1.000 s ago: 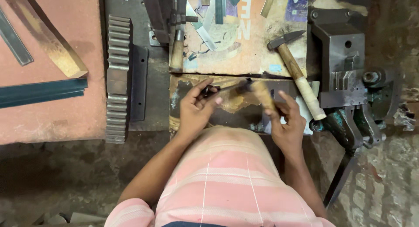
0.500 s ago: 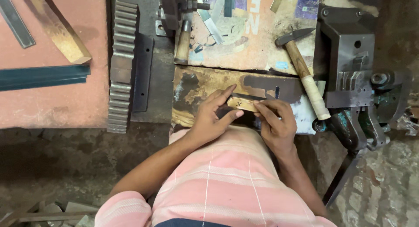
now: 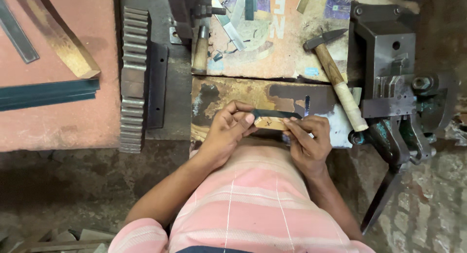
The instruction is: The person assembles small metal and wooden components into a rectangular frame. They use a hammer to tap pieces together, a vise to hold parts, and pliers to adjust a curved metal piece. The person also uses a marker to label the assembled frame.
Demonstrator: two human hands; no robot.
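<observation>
Below the colourful printed board (image 3: 287, 48) — 2 hands, left hand (image 3: 226, 131) and right hand (image 3: 306, 138), pinch a wood piece (image 3: 270, 122).

A small metalworking workshop, set low on a grimy floor. A wooden-handled steel hammer (image 3: 335, 78), a long toothed grey metal rack (image 3: 132, 78) and what looks like a heavy grey-green bench vice (image 3: 399, 97) crowd the worn, stained wooden work board (image 3: 228, 95).

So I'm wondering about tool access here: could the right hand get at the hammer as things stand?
Probably yes, once freed. The hammer lies on the bench just beyond the right hand, with nothing between them. But that hand and the left hand both pinch a small wooden piece.
</observation>
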